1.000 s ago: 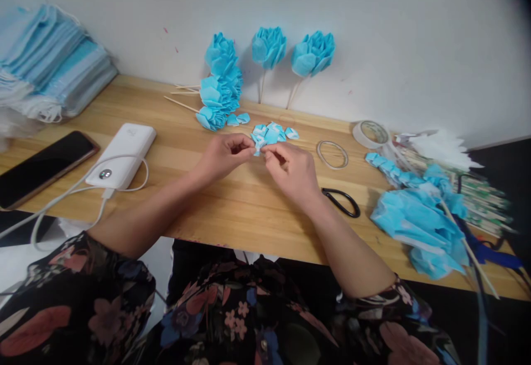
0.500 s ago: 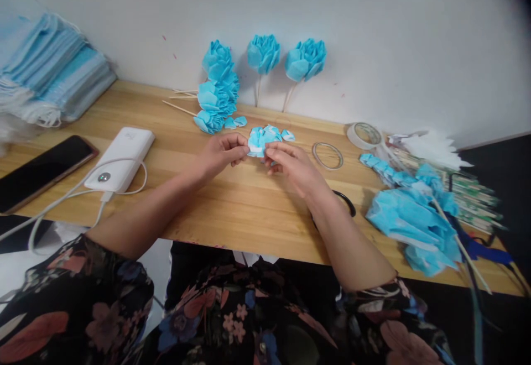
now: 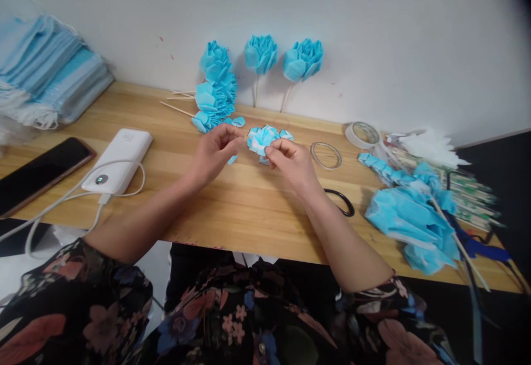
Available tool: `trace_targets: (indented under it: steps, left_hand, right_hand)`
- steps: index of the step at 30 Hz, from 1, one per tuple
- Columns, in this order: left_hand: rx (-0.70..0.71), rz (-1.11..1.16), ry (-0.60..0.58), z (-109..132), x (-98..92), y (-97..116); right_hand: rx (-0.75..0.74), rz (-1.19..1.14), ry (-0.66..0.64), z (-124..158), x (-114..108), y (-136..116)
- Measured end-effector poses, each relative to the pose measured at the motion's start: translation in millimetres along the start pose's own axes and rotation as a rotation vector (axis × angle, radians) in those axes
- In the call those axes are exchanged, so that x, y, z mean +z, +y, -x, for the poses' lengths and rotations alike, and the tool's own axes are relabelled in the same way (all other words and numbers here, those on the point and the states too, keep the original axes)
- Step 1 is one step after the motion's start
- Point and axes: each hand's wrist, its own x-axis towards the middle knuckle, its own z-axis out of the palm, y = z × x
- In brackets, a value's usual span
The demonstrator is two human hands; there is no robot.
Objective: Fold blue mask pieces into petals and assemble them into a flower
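Note:
Between my hands, over the wooden table, is a folded light-blue piece (image 3: 258, 142), with more blue pieces right behind it. My right hand (image 3: 290, 161) pinches its right edge between thumb and fingers. My left hand (image 3: 218, 154) is closed, fingertips pressed together, a short gap left of the piece; whatever it may hold is too small to name. A small blue scrap (image 3: 233, 159) shows just below my left fingertips. Blue flowers on sticks (image 3: 215, 97) lie behind my left hand, and two others (image 3: 261, 54) lean upright against the wall.
On the wooden table (image 3: 249, 210), a phone (image 3: 45, 174), a white power bank (image 3: 120, 157) with cable and stacked masks (image 3: 50, 72) lie left. Rightward are a ring (image 3: 326, 156), tape roll (image 3: 363, 134), black band (image 3: 343, 203), crumpled blue material (image 3: 410, 221) and blue-handled scissors (image 3: 485, 249).
My left hand has let go of the blue piece's left edge and moved left and slightly down. My right hand still holds the piece. The view has shifted slightly.

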Motion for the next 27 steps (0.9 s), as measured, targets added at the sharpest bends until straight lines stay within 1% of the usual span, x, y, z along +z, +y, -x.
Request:
trace_targets:
  steps: [1, 3, 6, 8, 11, 15, 20, 27]
  left_hand:
    - [0.054, -0.046, 0.005, 2, 2.1, 2]
    - [0.140, -0.157, -0.022, 7, 6.0, 5]
    - [0.187, -0.290, -0.056, 12, 9.1, 4]
    - [0.192, -0.323, -0.047, 12, 9.2, -1]
    - [0.191, -0.311, -0.017, 10, 8.1, -8]
    - [0.185, -0.293, -0.003, 9, 6.8, -13]
    - [0.170, -0.287, -0.013, 9, 6.2, -11]
    - [0.173, -0.344, -0.003, 9, 7.6, -7]
  right_hand:
    - [-0.025, 0.025, 0.022, 0, 1, 1]
    - [-0.067, 0.061, 0.043, 1, 3, 3]
    - [-0.105, 0.094, 0.050, 3, 7, 4]
    - [-0.119, 0.117, 0.053, 4, 8, 4]
    - [-0.120, 0.142, 0.051, 6, 10, 4]
    - [-0.136, 0.119, 0.051, 8, 12, 2]
    - [-0.135, 0.135, 0.055, 9, 14, 1]
    - [-0.132, 0.165, 0.051, 10, 15, -1]
